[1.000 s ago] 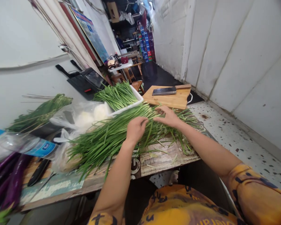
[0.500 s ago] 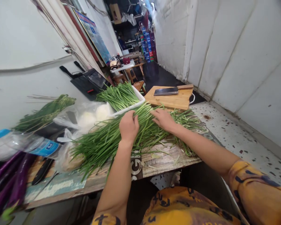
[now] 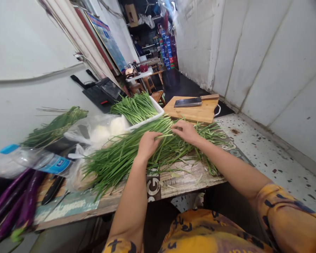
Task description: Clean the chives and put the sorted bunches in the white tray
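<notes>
A large heap of garlic chives (image 3: 116, 158) lies across the table, pale ends toward the right. Over it, my left hand (image 3: 148, 144) pinches the stalk of a chive between thumb and fingers. My right hand (image 3: 185, 131) has its fingertips closed at the pale end of that same chive, just right of the left hand. Below and right of my right hand, loose trimmings (image 3: 210, 135) are scattered. Behind the heap, a white tray (image 3: 160, 113) holds more chives, laid in a neat bundle.
A cleaver (image 3: 187, 102) rests on a wooden cutting board (image 3: 195, 114) at the back right. On the left are purple eggplants (image 3: 28, 196), a black-handled knife (image 3: 52, 190), a plastic bottle (image 3: 42, 160), leafy greens (image 3: 58, 126) and a plastic bag with white vegetables (image 3: 100, 131).
My hands have come together around one chive stalk, now stretched between them. Half a second ago they were apart over the heap. The view has shifted slightly.
</notes>
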{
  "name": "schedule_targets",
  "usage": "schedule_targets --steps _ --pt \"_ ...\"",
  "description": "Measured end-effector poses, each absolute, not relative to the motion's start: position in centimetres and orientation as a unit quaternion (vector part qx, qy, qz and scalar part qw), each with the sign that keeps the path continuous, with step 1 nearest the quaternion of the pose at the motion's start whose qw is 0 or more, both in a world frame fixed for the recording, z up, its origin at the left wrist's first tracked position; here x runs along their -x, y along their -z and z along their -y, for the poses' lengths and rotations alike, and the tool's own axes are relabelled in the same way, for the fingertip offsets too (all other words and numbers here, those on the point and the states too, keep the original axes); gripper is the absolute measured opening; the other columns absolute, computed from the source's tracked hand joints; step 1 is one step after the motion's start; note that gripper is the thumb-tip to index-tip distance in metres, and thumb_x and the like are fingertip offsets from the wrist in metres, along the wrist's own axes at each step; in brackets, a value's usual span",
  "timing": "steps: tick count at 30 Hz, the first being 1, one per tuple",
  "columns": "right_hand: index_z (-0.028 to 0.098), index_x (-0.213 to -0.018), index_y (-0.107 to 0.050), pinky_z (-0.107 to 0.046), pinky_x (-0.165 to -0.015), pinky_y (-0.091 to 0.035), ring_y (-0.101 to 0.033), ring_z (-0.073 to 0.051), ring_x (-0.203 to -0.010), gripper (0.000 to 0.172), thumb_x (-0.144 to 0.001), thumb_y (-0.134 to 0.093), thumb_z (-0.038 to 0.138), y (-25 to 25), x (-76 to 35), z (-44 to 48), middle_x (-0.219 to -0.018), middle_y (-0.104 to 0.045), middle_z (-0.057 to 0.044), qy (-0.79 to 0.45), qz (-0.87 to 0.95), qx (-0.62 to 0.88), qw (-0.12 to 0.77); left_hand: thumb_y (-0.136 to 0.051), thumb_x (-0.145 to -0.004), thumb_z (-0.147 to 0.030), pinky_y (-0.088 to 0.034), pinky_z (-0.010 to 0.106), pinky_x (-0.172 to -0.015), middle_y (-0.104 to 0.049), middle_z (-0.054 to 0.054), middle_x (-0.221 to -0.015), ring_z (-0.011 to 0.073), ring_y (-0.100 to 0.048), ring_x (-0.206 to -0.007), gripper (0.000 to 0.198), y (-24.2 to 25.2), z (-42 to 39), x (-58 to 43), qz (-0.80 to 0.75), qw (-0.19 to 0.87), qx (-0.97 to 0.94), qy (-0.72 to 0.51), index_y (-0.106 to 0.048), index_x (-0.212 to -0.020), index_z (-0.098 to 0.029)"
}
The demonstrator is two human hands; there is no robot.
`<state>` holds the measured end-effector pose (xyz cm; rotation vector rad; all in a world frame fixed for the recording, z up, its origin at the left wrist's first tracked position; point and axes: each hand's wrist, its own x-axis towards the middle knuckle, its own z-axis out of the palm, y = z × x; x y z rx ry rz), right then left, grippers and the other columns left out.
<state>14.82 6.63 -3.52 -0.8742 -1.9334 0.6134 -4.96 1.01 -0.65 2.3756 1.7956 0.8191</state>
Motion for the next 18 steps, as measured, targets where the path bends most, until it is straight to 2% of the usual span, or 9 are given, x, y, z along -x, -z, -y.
schedule_targets --steps 3,6,8,10,14,16,18 --pt "0.016 -0.1 -0.069 -0.025 -0.057 -0.042 -0.049 -0.011 -0.057 0.03 -0.081 -0.061 0.037 3.8 -13.8 -5.9 -0.07 -0.061 0.0 -0.413 0.699 0.357 0.461 -0.064 -0.081 -0.028 -0.046 0.03 -0.076 -0.071 0.006 -0.081 0.0192 -0.061 -0.078 0.02 0.4 -0.6 4.2 -0.622 0.022 -0.726 -0.292 -0.077 -0.096 -0.022" --pt "0.013 -0.076 -0.07 -0.025 -0.055 -0.038 -0.047 -0.011 -0.054 0.031 -0.076 -0.064 0.044 3.8 -13.6 -5.7 -0.058 -0.056 0.001 -0.443 0.706 0.354 0.425 -0.066 -0.079 -0.029 -0.046 0.029 -0.075 -0.072 0.003 -0.078 0.0173 -0.061 -0.073 0.018 0.1 -0.3 3.5 -0.627 0.06 -0.714 -0.306 -0.078 -0.09 -0.023" --pt "0.013 -0.065 -0.068 -0.025 -0.058 -0.038 -0.049 -0.012 -0.058 0.031 -0.077 -0.062 0.041 3.4 -14.5 -6.1 -0.058 -0.058 0.0 -0.394 0.71 0.392 0.431 -0.065 -0.079 -0.031 -0.045 0.029 -0.077 -0.074 0.002 -0.079 0.0178 -0.063 -0.075 0.017 -0.1 -0.2 3.5 -0.621 0.089 -0.714 -0.31 -0.078 -0.084 -0.022" --pt "0.013 -0.063 -0.067 -0.025 -0.059 -0.037 -0.052 -0.013 -0.059 0.035 -0.083 -0.056 0.039 2.9 -16.0 -6.7 -0.058 -0.059 -0.002 -0.33 0.7 0.471 0.423 -0.064 -0.079 -0.032 -0.045 0.029 -0.077 -0.075 0.002 -0.08 0.0187 -0.065 -0.077 0.018 -0.2 -0.2 3.8 -0.623 0.115 -0.707 -0.314 -0.078 -0.079 -0.02" --pt "0.013 -0.061 -0.068 -0.03 -0.065 -0.039 -0.059 -0.021 -0.067 0.05 -0.088 -0.052 0.052 2.0 -18.5 -6.9 -0.06 -0.061 -0.009 -0.154 0.712 0.61 0.313 -0.064 -0.079 -0.032 -0.044 0.028 -0.074 -0.075 0.002 -0.078 0.019 -0.066 -0.075 0.019 0.1 -0.4 4.3 -0.63 0.135 -0.702 -0.305 -0.077 -0.077 -0.019" --pt "0.013 -0.077 -0.073 -0.033 -0.072 -0.042 -0.061 -0.025 -0.081 0.047 -0.086 -0.055 0.056 1.8 -18.5 -6.4 -0.079 -0.067 -0.014 -0.068 0.75 0.576 0.317 -0.065 -0.078 -0.031 -0.044 0.029 -0.074 -0.075 0.003 -0.079 0.0193 -0.065 -0.075 0.018 0.3 -0.5 4.2 -0.633 0.111 -0.708 -0.292 -0.078 -0.079 -0.019" --pt "0.014 -0.1 -0.072 -0.034 -0.079 -0.044 -0.059 -0.025 -0.094 0.039 -0.085 -0.06 0.048 1.9 -17.9 -5.7 -0.103 -0.067 -0.015 -0.02 0.831 0.447 0.331 -0.067 -0.076 -0.031 -0.043 0.029 -0.072 -0.074 0.005 -0.079 0.0195 -0.062 -0.074 0.018 0.5 -0.6 4.1 -0.64 0.076 -0.712 -0.277 -0.079 -0.083 -0.02"
